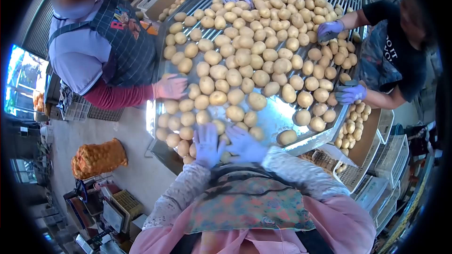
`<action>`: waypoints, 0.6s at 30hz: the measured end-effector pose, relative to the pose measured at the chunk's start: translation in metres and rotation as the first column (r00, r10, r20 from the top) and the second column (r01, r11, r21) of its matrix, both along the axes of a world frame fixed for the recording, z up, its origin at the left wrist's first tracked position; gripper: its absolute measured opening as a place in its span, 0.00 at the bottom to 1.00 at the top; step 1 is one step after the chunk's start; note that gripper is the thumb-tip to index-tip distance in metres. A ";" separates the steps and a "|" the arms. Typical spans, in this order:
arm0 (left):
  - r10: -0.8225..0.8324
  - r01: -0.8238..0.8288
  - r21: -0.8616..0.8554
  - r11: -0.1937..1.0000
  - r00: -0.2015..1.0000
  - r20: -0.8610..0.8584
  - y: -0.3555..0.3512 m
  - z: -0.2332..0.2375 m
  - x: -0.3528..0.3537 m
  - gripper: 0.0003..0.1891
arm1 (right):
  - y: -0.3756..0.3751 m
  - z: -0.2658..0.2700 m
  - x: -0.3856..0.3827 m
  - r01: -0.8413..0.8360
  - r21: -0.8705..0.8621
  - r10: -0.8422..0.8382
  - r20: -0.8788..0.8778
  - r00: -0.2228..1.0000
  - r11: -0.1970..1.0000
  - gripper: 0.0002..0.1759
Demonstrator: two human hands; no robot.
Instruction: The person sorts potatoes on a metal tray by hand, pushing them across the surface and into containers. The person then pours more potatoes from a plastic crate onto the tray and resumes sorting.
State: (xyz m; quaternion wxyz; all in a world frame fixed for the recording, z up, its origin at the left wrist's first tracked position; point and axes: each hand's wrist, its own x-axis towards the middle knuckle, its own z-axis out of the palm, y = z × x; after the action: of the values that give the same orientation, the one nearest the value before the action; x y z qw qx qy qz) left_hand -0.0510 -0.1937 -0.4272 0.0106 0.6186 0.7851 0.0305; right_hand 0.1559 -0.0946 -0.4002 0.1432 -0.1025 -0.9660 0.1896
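Metal desk point(277, 117), slatted at far end. Co-worker in checked apron point(87, 47) at desk's left side; co-worker in black shirt point(401, 56) at its right side. Orange sack point(100, 159), bulging, on floor left of desk. Right hand point(246, 146), gloved, open at desk's near edge, fingers extended toward far end; left hand point(208, 145), gloved, just beside it, also open, fingers spread. Potatoes point(234, 77) across much of desk, heaped toward far end, lying loose around both hands.

Daylight glares through a bright opening point(21, 77) at the left, below a grey corrugated panel point(37, 21). A grey floor point(134, 136) spreads beneath; plastic crates point(393, 157) stand at the right.
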 end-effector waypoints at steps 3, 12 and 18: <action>-0.411 0.415 0.044 0.909 0.871 0.270 -0.002 0.021 -0.016 0.38 | 0.034 0.013 0.059 0.131 -0.237 -0.085 0.193 0.977 0.963 0.18; -0.165 0.138 0.168 0.976 0.973 0.159 0.075 -0.001 0.090 0.42 | 0.165 -0.006 0.051 0.570 0.385 -0.671 0.215 0.709 0.726 0.20; -0.631 0.596 0.208 0.775 0.722 0.283 0.012 0.023 0.027 0.36 | 0.110 0.037 0.100 0.675 -0.222 -0.600 0.324 0.732 0.703 0.26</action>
State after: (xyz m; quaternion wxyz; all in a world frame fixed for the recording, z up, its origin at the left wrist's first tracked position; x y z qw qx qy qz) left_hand -0.0243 -0.1818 -0.4038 0.1223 0.8284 0.5192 0.1707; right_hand 0.2562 0.0158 -0.3633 0.0696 -0.4753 -0.8341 0.2712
